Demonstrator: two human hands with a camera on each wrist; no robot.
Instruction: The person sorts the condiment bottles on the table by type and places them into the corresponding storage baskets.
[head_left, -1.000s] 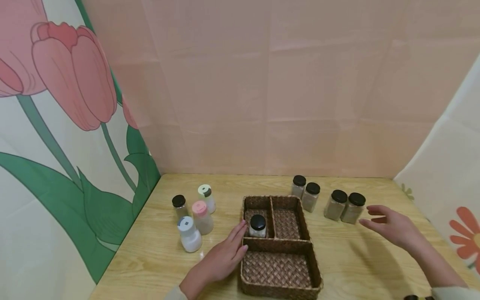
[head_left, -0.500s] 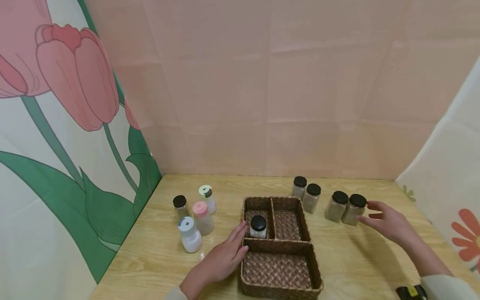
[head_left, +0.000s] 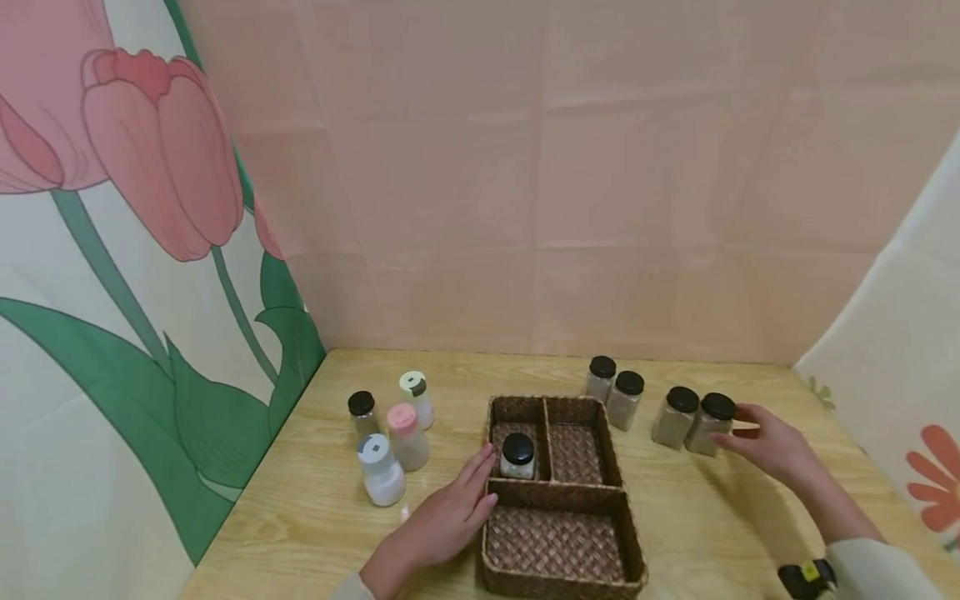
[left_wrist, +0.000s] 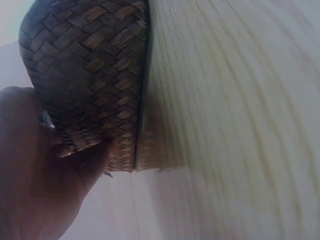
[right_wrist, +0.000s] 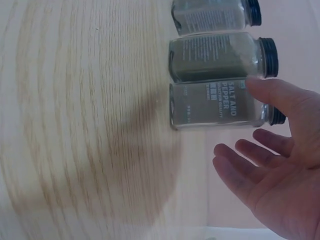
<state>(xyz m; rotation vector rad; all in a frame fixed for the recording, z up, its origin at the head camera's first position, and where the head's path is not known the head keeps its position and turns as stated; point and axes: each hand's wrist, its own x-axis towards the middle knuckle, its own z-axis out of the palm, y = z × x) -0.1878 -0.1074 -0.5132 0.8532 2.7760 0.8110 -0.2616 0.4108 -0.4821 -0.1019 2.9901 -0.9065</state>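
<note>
My left hand [head_left: 448, 518] rests against the left side of a brown woven basket [head_left: 633, 546] with three compartments. In the left wrist view its fingertips touch the basket's outer woven wall [left_wrist: 90, 65]. A black-lidded jar [head_left: 517, 457] stands in the basket's back left compartment. My right hand [head_left: 772, 446] is at the rightmost spice jar [head_left: 705, 432], thumb at its front near the lid and fingers loosely spread around the far side. In the right wrist view that jar [right_wrist: 200, 105] reads "salt and pepper", and the other fingers [right_wrist: 235, 170] are apart from the glass.
Another spice jar [head_left: 675, 421] stands right beside it, with two more black-lidded jars [head_left: 624, 404] behind the basket. Left of the basket are a pink-lidded shaker [head_left: 407, 442], a white shaker [head_left: 382, 475], a green-lidded shaker [head_left: 418, 402] and a dark-lidded jar [head_left: 363, 417].
My right hand has moved left to the rightmost spice jar, its thumb and fingers coming around the lid end. The left hand has stayed at the basket.
</note>
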